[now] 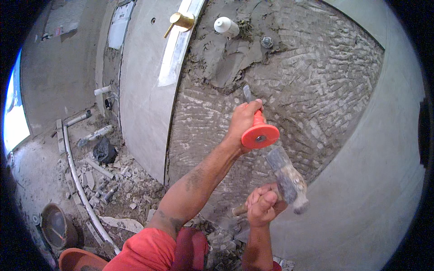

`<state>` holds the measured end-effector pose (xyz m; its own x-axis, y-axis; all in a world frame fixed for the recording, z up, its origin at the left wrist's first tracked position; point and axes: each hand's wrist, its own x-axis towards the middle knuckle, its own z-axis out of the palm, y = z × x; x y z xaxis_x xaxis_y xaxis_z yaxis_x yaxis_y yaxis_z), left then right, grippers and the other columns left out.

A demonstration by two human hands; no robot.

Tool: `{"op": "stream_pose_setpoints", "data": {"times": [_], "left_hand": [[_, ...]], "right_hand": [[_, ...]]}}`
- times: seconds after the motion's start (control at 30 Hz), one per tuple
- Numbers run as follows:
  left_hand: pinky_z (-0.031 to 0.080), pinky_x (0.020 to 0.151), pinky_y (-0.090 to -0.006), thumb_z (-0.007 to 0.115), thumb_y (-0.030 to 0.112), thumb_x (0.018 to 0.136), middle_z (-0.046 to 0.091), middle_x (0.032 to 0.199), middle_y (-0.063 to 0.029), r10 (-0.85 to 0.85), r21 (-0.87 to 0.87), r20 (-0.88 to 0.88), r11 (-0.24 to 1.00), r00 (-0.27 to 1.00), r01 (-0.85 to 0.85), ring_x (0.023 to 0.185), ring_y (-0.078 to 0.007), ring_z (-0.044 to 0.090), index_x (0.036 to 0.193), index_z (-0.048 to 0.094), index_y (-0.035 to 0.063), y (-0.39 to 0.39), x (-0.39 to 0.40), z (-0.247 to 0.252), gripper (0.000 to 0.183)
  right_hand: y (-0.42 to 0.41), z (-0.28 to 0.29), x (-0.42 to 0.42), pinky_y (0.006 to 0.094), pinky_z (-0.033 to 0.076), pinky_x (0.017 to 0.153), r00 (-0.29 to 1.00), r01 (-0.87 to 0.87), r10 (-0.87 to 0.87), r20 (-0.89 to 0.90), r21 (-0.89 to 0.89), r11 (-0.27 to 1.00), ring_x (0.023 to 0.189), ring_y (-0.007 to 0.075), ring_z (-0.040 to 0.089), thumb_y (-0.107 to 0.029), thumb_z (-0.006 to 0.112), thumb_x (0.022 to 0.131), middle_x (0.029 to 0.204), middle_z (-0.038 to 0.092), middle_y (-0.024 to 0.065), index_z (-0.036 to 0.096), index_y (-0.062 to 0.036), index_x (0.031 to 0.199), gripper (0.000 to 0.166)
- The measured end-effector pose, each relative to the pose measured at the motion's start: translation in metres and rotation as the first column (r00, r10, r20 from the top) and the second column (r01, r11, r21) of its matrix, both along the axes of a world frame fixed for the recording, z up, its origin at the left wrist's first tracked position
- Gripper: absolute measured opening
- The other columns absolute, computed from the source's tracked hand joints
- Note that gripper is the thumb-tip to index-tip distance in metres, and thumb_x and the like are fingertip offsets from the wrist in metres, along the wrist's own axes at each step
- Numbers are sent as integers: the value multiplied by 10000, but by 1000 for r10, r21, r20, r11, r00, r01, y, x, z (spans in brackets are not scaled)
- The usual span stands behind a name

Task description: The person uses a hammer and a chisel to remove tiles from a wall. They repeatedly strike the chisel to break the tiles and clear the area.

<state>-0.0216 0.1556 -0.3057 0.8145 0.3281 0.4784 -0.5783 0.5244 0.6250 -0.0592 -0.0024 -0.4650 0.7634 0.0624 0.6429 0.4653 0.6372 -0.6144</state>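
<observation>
My left hand (241,117) is closed around a cold chisel (248,92) with an orange hand guard (259,136). The blade points up the wall, its tip close to the lower edge of a wet mortar patch (217,66); whether it touches cannot be told. Lower down, my right hand (262,205) grips a hammer (287,179) by its wooden handle. The worn, slightly blurred hammer head is below the guard and apart from it. Behind both hands is a scored, chipped wall section (312,84), bordered by smooth grey plaster (359,176).
A white plastic fitting (226,27), a grey plug (267,42) and a gold-coloured valve (183,21) project from the wall. Rubble (135,189), a long white pipe (79,189), a black plastic bag (104,150), a bucket (67,233) and an orange tub (79,255) lie lower left.
</observation>
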Motion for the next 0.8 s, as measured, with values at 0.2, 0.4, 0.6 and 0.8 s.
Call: {"op": "stream_pose_setpoints", "data": {"times": [0.2,0.4,0.6,0.8], "left_hand": [[401,471,-271,486,270,864,503,577,-21,37,-43,-28,998,999,-38,483,-117,487,719,523,64,-3,5,8,254],[400,473,-285,473,258,860,499,569,-28,-26,-196,24,980,999,30,472,-129,476,716,517,63,-9,7,14,247],[405,483,-292,468,272,859,508,571,-40,48,-214,-19,975,999,-51,490,-139,494,694,510,54,-15,9,18,276],[402,480,-308,470,256,841,513,577,-51,178,-224,-12,959,984,-176,482,-148,480,660,512,50,-16,13,27,278]], "right_hand": [[22,25,3,252,345,325,763,611,-510,396,-184,770,380,98,390,-458,518,859,539,368,-5,401,-89,719,411],[29,41,-12,261,359,350,918,345,-307,252,-121,931,399,100,405,-438,486,880,544,410,0,395,-95,691,403],[24,40,14,255,345,317,928,340,-290,232,-213,916,353,107,375,-444,456,888,488,367,5,383,-86,739,395],[30,52,24,261,354,305,829,521,-418,373,-241,819,341,103,373,-485,410,899,491,358,1,366,-97,661,458]]}}
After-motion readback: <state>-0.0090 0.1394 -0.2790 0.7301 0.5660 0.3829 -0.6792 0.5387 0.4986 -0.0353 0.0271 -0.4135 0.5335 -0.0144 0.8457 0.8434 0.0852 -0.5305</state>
